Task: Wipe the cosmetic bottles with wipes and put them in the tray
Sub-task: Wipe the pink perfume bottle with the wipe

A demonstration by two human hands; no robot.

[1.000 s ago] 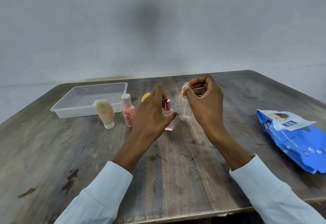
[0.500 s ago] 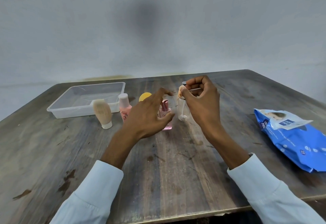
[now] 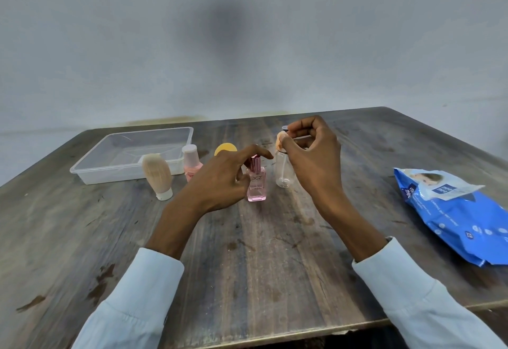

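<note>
A clear pump bottle [image 3: 284, 174] stands mid-table. My right hand [image 3: 313, 156] pinches its peach-coloured top from above, fingers curled. Just left of it stands a pink perfume bottle [image 3: 256, 185] with a metallic pink cap. My left hand [image 3: 222, 181] hovers beside that bottle with relaxed fingers reaching over the cap and grips nothing. Further left, a small pink bottle [image 3: 190, 157] with a pale cap is partly hidden by my left hand, and a beige tube [image 3: 158, 174] stands on its white cap. The clear plastic tray [image 3: 90, 175] lies at the back left with nothing in it.
A blue pack of wipes [image 3: 464, 216] with its flap lifted lies at the right of the wooden table [image 3: 275, 252]. A round yellow object [image 3: 225, 148] sits behind my left hand. The near table edge runs just under my sleeves.
My left hand has drawn slightly left and lower, uncovering more of the pink perfume bottle. My right hand keeps its hold on the clear bottle's top.
</note>
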